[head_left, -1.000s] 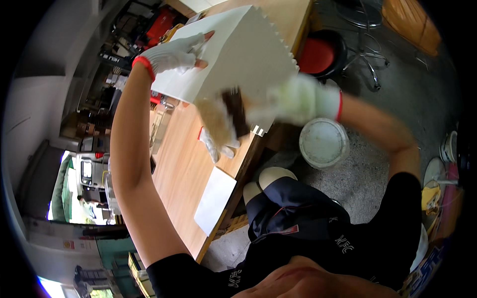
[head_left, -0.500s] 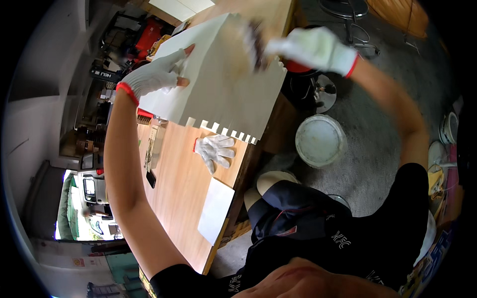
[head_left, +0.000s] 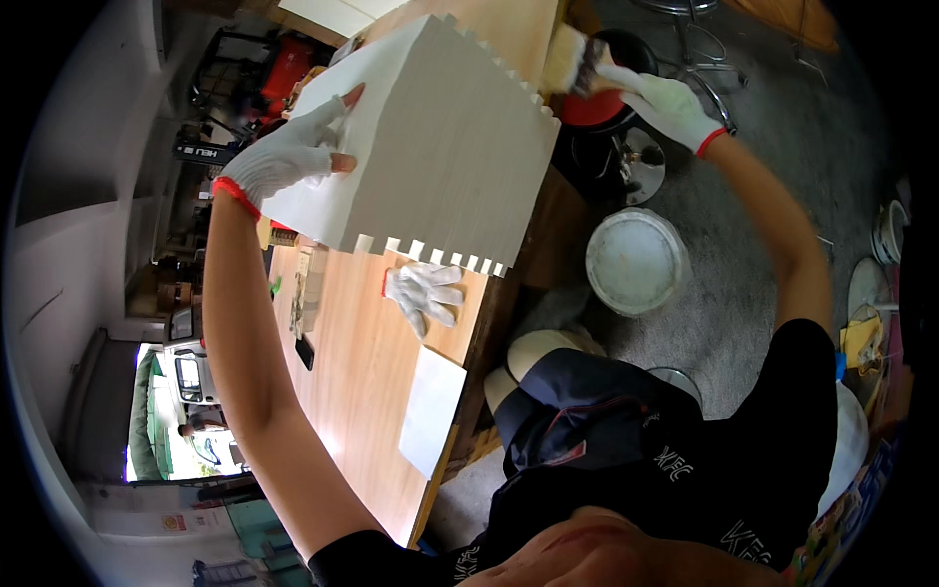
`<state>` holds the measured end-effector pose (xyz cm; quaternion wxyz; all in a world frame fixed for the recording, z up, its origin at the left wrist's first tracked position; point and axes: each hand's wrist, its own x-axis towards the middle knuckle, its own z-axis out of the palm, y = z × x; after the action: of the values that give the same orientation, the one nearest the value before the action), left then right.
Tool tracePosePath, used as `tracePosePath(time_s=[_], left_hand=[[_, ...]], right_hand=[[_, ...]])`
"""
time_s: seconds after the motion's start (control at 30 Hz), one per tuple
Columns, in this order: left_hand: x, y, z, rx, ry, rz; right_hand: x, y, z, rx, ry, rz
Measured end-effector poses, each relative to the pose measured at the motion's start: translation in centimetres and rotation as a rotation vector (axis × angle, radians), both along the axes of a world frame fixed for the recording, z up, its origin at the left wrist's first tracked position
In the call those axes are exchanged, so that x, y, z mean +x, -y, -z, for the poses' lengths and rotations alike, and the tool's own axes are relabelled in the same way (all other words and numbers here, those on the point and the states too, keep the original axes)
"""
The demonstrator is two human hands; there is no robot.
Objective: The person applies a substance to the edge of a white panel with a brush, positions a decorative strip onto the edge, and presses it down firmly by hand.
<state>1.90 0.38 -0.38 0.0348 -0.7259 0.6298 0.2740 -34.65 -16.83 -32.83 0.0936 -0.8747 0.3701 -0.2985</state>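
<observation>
A large pale block of stacked boards point(head_left: 469, 147) with notched finger-joint edges stands on the wooden table point(head_left: 342, 391). My left hand point(head_left: 298, 147), in a white glove with bare thumb and fingertip showing, lies spread against the block's white left face. Past the block's right edge, my gloved right hand point(head_left: 675, 108) grips the handle of a wide, light-bristled brush point(head_left: 569, 64). The brush is apart from the block, in front of a red-topped stool point(head_left: 597, 106). A spare white glove point(head_left: 424, 293) lies on the table just below the block.
Nearer on the table is a flat white board point(head_left: 431, 411), with a dark phone point(head_left: 304, 353) to the left. A round white-lidded bucket point(head_left: 637, 262) stands on the floor beside the table. Another stool point(head_left: 685, 8) with metal legs is at the far right.
My right hand and the brush have swung right, off the block's broad face to beyond its edge. My left hand stays on the left face.
</observation>
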Motion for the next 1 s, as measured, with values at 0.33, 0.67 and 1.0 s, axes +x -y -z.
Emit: tracePosePath(time_s=[0.33,0.67,1.0], left_hand=[[-1.5,0.2,-0.5,-0.017,0.080,0.011],[-0.9,-0.9,-0.2,-0.039,0.042,0.018],[0.3,-1.8,0.7,-0.185,0.091,0.119]], right_hand=[[11.6,-18.7,14.5,0.596,0.760,-0.263],[13.6,-16.0,4.5,1.215,1.062,-0.005],[12.4,-16.1,3.9,1.294,1.222,-0.093]])
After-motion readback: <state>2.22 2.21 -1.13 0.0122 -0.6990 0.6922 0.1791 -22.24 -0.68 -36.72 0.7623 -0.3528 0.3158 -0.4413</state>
